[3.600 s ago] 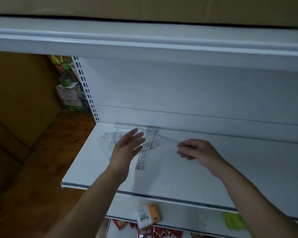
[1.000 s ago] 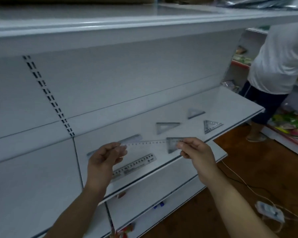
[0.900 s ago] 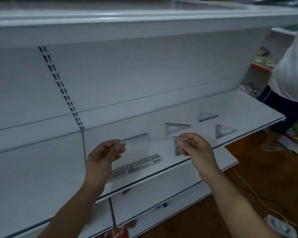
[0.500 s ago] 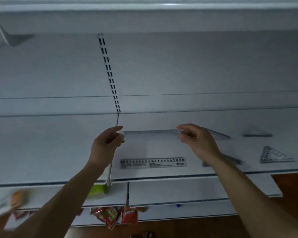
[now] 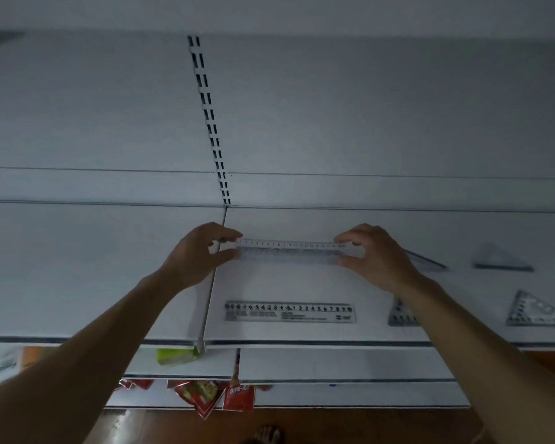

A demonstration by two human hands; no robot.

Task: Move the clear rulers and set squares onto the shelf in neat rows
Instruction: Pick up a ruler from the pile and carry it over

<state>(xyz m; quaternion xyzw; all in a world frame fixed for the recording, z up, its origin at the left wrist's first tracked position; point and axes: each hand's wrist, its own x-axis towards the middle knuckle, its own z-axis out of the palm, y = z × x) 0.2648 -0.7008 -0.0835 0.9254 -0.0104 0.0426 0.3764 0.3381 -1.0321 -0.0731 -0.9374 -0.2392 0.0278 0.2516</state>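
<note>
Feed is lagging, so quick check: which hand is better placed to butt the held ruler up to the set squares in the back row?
Right, probably. The right hand pinches the ruler at the end nearest the back-row set square; the left hand holds the far end, by the shelf seam.

The front ruler (image 5: 290,313) lies on the shelf (image 5: 77,267), rear ruler (image 5: 290,249) behind, set squares (image 5: 537,310) right.

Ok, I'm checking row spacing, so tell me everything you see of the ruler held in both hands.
The held ruler is a long, flat strip of clear plastic with printed scale marks. It lies level, lengthwise along the shelf, behind the front ruler. The left hand pinches its left end, the right hand its right end. Whether it rests on the shelf cannot be told.
</note>
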